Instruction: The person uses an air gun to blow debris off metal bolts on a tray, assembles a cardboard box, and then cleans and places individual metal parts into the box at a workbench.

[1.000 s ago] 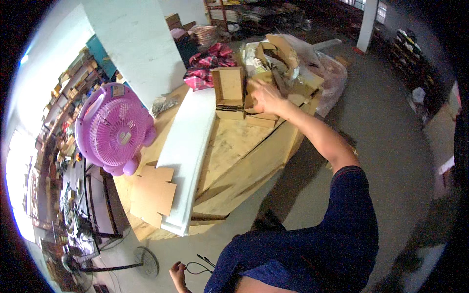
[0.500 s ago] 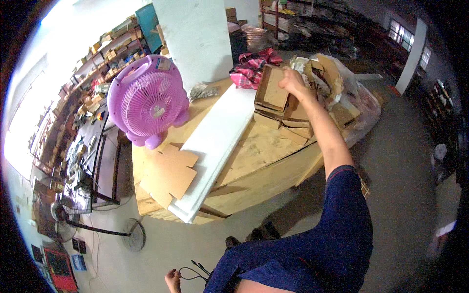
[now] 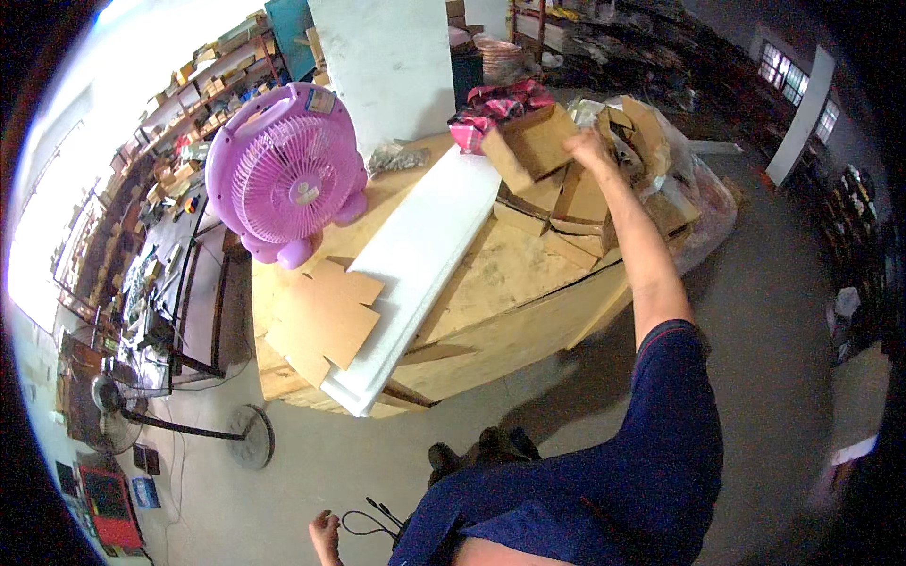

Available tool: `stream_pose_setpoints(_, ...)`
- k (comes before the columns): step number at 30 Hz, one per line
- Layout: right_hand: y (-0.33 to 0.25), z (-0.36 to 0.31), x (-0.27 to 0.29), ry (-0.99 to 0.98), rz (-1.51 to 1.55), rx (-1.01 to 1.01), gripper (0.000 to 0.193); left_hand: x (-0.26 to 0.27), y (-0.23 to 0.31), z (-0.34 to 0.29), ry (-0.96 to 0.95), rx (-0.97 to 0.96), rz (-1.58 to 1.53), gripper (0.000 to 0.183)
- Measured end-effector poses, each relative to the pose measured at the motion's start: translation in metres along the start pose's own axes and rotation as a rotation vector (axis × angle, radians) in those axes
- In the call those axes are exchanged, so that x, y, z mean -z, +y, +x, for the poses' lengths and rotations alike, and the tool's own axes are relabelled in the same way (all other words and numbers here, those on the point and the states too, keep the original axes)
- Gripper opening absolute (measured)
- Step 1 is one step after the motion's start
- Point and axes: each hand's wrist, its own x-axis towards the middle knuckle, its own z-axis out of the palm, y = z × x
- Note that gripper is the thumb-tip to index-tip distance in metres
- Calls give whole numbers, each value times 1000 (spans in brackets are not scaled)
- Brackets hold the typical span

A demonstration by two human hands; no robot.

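Observation:
My right hand (image 3: pixel 587 148) reaches across the wooden work surface (image 3: pixel 500 274) and grips the right edge of a shallow, open cardboard box (image 3: pixel 536 143). The box is tilted, its inside facing me, above other cardboard pieces (image 3: pixel 578 203). My left hand (image 3: pixel 324 536) hangs low beside my body, fingers loosely bent, with nothing visible in it. A dark cable loop (image 3: pixel 357 515) is close to it. A crumpled pink plaid cloth (image 3: pixel 481 118) lies just behind the box.
On the surface stand a purple fan (image 3: pixel 288 179), a long white foam slab (image 3: pixel 425 255) and a flat cardboard cutout (image 3: pixel 326 316). Clear plastic wrap (image 3: pixel 703 198) bulges over the right end. A toppled-looking stand fan (image 3: pixel 189 427) is on the left floor; a pale pillar (image 3: pixel 382 75) rises behind.
My right hand has shifted slightly right and down along the cardboard box, which has tipped up and turned so its inside shows more. The view has shifted a little.

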Motion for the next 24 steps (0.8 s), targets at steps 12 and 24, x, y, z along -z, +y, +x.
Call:
stream_pose_setpoints(12,26,17,-21,-156,522,-219,20,35,74,14,23,-133,51,32)
stream_pose_setpoints(24,-13,-56,48,-199,730,79,31,-1,297,-7,-205,-457,-137,27)
